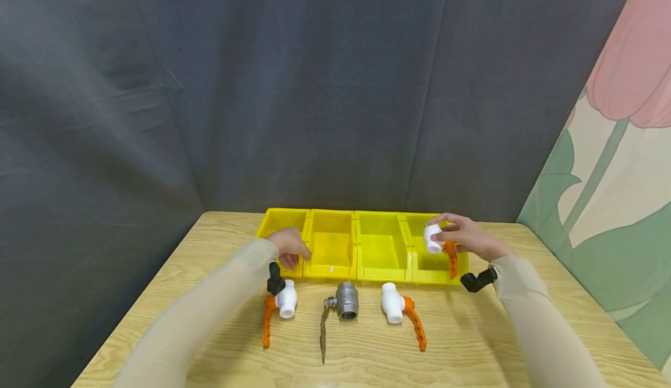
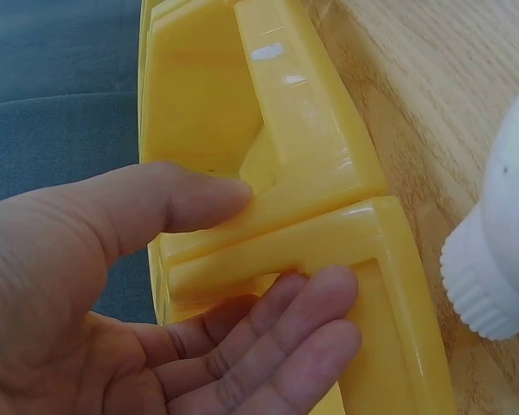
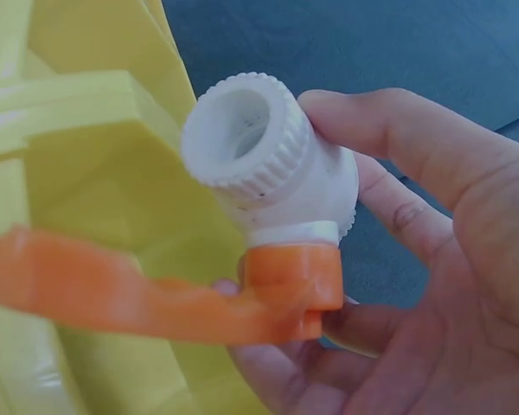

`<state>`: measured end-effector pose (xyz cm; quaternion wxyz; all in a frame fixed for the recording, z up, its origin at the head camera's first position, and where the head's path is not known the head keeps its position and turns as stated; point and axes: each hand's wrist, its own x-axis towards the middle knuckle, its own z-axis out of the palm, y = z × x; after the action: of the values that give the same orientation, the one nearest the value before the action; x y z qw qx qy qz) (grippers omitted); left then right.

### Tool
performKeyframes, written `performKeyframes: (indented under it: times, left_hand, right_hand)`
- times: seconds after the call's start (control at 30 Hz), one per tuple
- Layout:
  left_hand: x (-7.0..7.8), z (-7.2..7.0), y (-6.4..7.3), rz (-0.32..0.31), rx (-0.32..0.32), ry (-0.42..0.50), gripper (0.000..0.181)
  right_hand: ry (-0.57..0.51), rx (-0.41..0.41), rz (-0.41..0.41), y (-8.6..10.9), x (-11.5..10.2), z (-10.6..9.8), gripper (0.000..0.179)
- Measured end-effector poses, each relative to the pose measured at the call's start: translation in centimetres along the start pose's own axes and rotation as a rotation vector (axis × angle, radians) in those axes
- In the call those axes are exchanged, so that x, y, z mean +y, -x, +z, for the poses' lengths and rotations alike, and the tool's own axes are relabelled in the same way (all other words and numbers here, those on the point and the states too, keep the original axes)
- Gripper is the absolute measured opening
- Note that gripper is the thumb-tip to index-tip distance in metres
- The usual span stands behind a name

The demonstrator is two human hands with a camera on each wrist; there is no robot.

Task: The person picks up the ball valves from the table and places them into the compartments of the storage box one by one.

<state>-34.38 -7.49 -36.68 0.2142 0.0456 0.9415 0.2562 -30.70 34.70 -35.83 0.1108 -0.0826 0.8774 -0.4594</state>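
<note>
My right hand holds a white plastic ball valve with an orange lever handle above the rightmost yellow bin. In the right wrist view, thumb and fingers grip the valve's white body, and the orange handle points left. My left hand is at the leftmost yellow bin. Its thumb touches the edge between the two left bins, and its loosely bent fingers lie over the leftmost bin, with nothing visible held in them.
In front of the bins lie a white valve with orange handle, a metal ball valve with a long lever, and another white valve. Two middle bins stand between the hands. A dark curtain hangs behind the wooden table.
</note>
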Motion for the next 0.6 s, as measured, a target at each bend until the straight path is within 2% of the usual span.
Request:
performKeyframes:
  times: [0.17,0.6]
  left_hand:
    - [0.0,0.0,0.0,0.003,-0.005,-0.001,0.024]
    - [0.0,0.0,0.1,0.0,-0.007,0.016,0.023]
  right_hand:
    - [-0.026,0.009,0.019,-1.3,0.2,-0.2,0.054]
    - [-0.062,0.032,0.063,-2.8,0.4,0.1,0.057]
